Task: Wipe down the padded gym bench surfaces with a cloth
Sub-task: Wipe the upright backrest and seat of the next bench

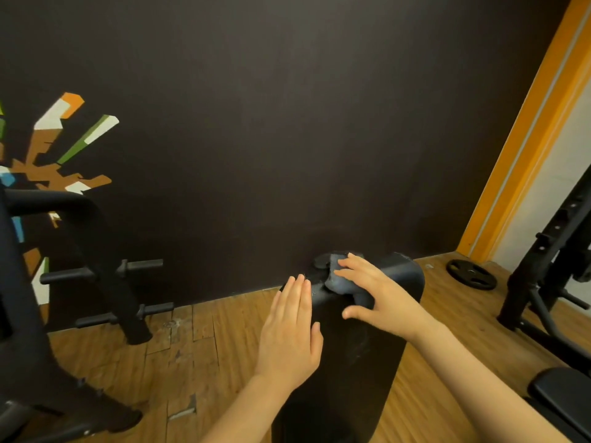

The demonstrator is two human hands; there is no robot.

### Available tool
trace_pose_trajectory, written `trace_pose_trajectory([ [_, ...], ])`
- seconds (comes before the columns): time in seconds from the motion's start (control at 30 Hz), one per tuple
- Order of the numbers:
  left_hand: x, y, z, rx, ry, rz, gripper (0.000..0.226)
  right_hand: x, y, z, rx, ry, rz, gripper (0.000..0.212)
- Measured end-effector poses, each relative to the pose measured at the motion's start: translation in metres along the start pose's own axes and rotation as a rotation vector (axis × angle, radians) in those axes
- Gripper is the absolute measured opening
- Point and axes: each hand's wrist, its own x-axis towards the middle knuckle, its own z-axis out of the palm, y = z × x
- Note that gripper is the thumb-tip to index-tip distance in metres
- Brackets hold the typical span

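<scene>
Two hands on bench | right hand flat, pressing cloth | left hand flat, empty | weight plate right

1. The bench pad looks like black vinyl or leatherette, smooth with a dull sheen, and there are faint whitish scuffs on top.
2. The cloth is a soft grey-blue fabric, matt and crumpled.
3. The floor is warm-toned wood plank, kinda satin, with chipped and worn patches showing pale grey underneath.
4. The wall is dark matt paint, flat finish, with a coloured painted graphic at the left.
5. The plate rack and squat rack look like black matt-coated metal.
6. The weight plate looks matt black, maybe rubber or iron, can't tell.
</scene>
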Motion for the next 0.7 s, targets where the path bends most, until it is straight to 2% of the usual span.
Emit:
trace_pose_trajectory([
  [0.1, 0.002, -0.005, -0.002, -0.045, 0.000, 0.021, 0.057, -0.001, 0.003, -0.006, -0.091, -0.093, -0.030, 0.076],
  [0.2, 0.005, -0.014, -0.002, -0.078, 0.021, 0.089, 0.052, 0.005, -0.008, -0.008, 0.014, -0.090, 0.011, 0.057],
  [0.27, 0.005, -0.017, -0.001, -0.114, 0.025, 0.105, 0.051, 0.010, -0.018, -0.004, 0.122, -0.027, 0.071, 0.044],
  [0.33, 0.005, -0.017, 0.002, -0.147, 0.030, 0.103, 0.051, 0.013, -0.025, 0.003, 0.190, 0.112, 0.146, 0.038],
  [0.4, 0.005, -0.017, 0.003, -0.178, 0.037, 0.086, 0.052, 0.014, -0.026, 0.011, 0.202, 0.232, 0.231, 0.042],
  [0.47, 0.010, -0.016, 0.001, -0.183, 0.028, 0.066, 0.051, 0.014, -0.028, 0.017, 0.204, 0.266, 0.272, 0.055],
  [0.6, 0.023, -0.016, 0.002, -0.184, 0.022, 0.047, 0.050, 0.014, -0.023, 0.015, 0.061, 0.209, 0.118, 0.051],
  [0.7, 0.023, -0.020, 0.007, -0.221, 0.044, 0.086, 0.049, 0.029, 0.001, -0.016, -0.033, 0.201, 0.005, 0.045],
])
